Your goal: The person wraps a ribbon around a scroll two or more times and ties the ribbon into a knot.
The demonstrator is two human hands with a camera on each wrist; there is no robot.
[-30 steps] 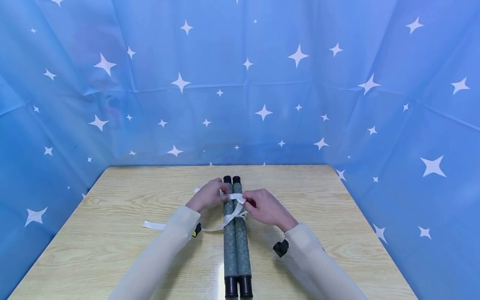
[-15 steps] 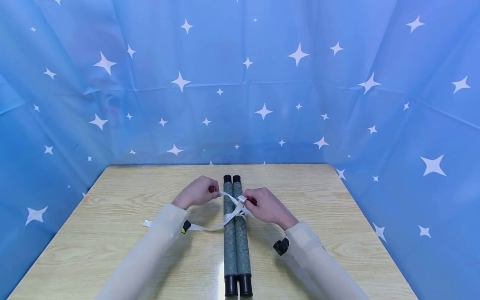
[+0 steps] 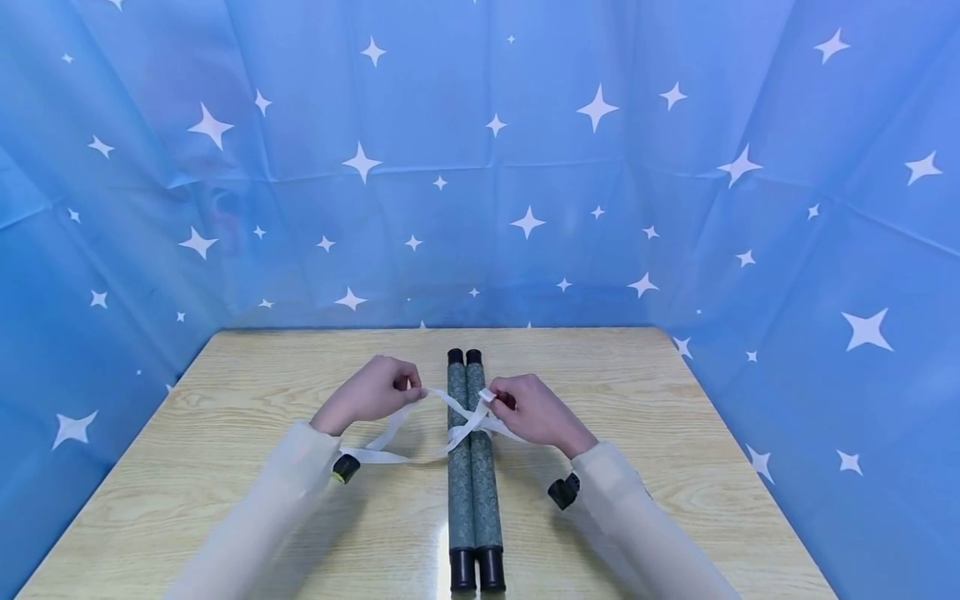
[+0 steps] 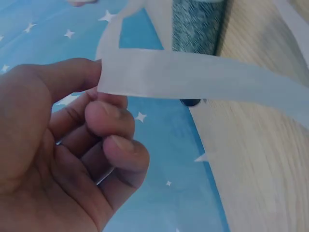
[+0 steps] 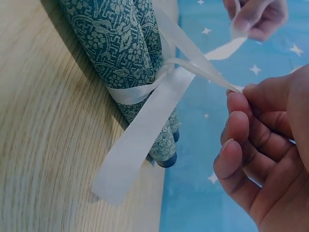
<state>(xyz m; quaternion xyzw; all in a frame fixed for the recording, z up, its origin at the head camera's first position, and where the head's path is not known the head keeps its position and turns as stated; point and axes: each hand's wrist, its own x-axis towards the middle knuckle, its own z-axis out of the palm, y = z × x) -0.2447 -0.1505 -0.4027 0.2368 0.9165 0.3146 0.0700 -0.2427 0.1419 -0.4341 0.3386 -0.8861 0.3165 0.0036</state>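
A double-rolled hanging scroll (image 3: 486,500) in green patterned cloth with black end knobs lies lengthwise on the table. White ribbon (image 5: 130,95) is wrapped round its upper half and crosses over itself there. Left of the scroll, my left hand (image 3: 373,388) pinches one length of the ribbon (image 4: 159,72) between thumb and index finger. Just right of the scroll, my right hand (image 3: 536,412) pinches another part, drawn up from the crossing as a loop. In the right wrist view, a wide flat ribbon tail (image 5: 118,176) hangs loose beside the scroll.
The wooden table (image 3: 645,517) has its far edge against a blue curtain (image 3: 480,250) with white stars, which also closes in both sides. Black wrist cameras (image 3: 346,467) hang under both sleeves. More ribbon trails over the table near the left sleeve.
My left hand has moved left from over the scroll, drawing the ribbon out with it. My right hand stays nearly in place, pinching its part of the ribbon.
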